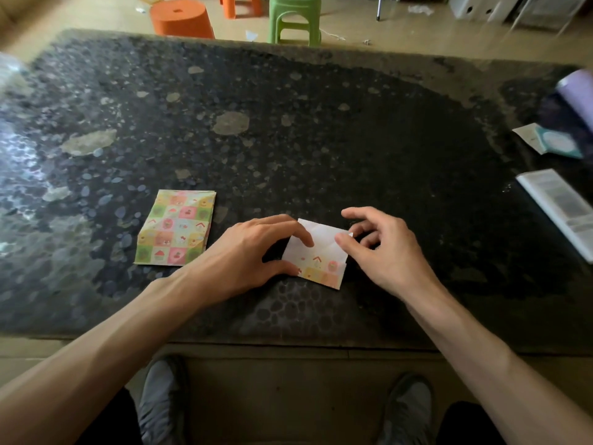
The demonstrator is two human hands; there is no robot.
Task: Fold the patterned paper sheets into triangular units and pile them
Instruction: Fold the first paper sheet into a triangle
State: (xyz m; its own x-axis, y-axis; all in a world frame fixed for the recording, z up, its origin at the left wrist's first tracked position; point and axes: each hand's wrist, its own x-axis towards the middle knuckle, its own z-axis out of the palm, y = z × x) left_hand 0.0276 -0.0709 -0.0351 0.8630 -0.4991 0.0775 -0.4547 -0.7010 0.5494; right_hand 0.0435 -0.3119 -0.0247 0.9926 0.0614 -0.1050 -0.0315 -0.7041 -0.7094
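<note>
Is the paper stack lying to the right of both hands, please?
No, the stack lies left of the left hand, apart from it.

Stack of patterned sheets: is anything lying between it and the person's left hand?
Nothing visible does. Only bare dark table separates the stack from the left hand, which presses the half-folded sheet.

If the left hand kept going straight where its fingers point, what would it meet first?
The left hand rests on the half-folded sheet; sliding on across it, it would probably meet the right hand pinching the sheet's far corner.
</note>
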